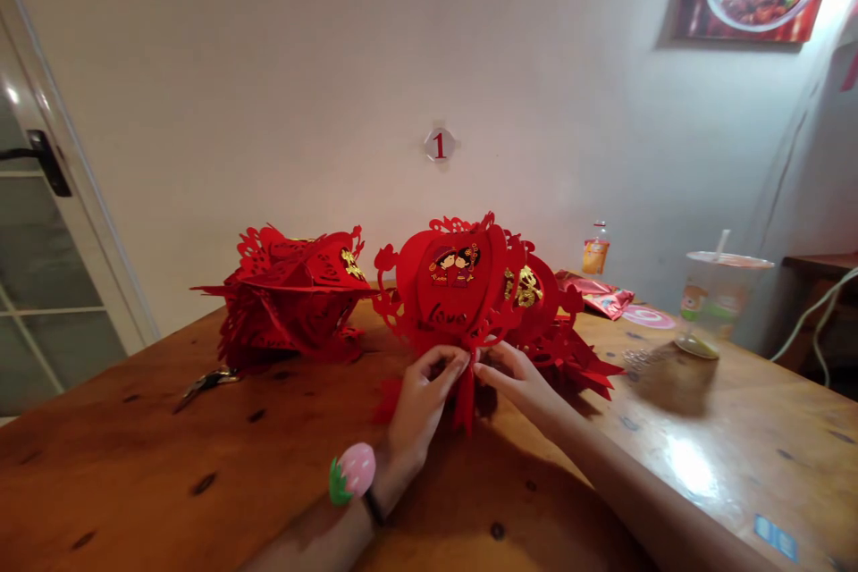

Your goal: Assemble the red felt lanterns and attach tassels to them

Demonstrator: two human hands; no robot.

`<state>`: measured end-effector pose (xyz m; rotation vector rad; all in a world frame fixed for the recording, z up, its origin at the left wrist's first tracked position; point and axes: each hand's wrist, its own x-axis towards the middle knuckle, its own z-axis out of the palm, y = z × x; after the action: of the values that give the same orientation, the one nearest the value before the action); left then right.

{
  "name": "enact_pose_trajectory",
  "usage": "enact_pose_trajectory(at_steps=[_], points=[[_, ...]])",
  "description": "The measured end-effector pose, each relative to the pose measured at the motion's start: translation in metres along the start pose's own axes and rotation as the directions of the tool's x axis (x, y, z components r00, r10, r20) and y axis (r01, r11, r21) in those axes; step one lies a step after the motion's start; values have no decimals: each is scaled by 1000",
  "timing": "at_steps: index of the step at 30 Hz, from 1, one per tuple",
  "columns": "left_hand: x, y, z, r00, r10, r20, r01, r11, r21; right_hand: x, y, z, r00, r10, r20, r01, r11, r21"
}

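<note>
A red paper lantern with a cartoon couple, the word "Love" and gold lettering stands upright in front of me. Both hands meet at its lower edge, above red hanging strips. My left hand is closed, thumb and fingers pinching the lantern's base from the left. From the right, my right hand pinches the same spot with bent fingers. The exact piece between the fingertips is partly hidden. More red lanterns lie piled on the left, and red cut-out paper lies behind my right hand.
Keys lie on the wooden table by the left pile. On the right are a plastic cup with a straw, a bottle, red packets and a round pink-white disc. A wall rises behind the table.
</note>
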<state>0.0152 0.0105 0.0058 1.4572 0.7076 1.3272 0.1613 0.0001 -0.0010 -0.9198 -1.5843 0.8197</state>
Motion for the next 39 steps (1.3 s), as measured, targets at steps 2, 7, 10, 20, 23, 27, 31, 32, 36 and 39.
enact_pose_trajectory(at_steps=[2, 7, 10, 20, 23, 27, 31, 32, 36, 39], points=[[0, -1, 1, 999, -49, -4, 49, 993, -110, 0, -4, 0, 1000, 10, 7, -11, 998, 58], [-1, 0, 4, 995, -101, -15, 95, 970, -223, -1, -7, 1, 1000, 29, -3, -29, 995, 92], [0, -1, 3, 995, -88, -52, 77, 980, -186, 0, -5, 1, 998, 36, -50, -33, 997, 68], [-1, 8, -2, 989, 145, 24, -146, 945, 294, 2, -6, -1, 1000, 4, -8, -4, 996, 94], [-2, 11, -4, 987, 159, 24, -156, 915, 372, 2, -8, -1, 1000, 7, 7, -7, 995, 101], [-1, 11, -3, 990, 142, 17, -140, 930, 339, 1, -9, 1, 999, 44, 12, -46, 984, 173], [-3, 12, 0, 992, 122, -34, -105, 943, 316, -1, -5, 5, 995, 103, -14, -95, 956, 276], [-4, 12, 0, 993, 111, -44, -92, 947, 306, -2, -4, 7, 993, 115, -15, -106, 950, 295], [-5, 11, 1, 995, 70, -74, -53, 975, 215, -2, -2, 9, 991, 136, -20, -121, 932, 342], [-3, 8, 2, 996, 38, -80, -31, 996, 82, -1, -4, 10, 991, 130, -16, -116, 932, 342]])
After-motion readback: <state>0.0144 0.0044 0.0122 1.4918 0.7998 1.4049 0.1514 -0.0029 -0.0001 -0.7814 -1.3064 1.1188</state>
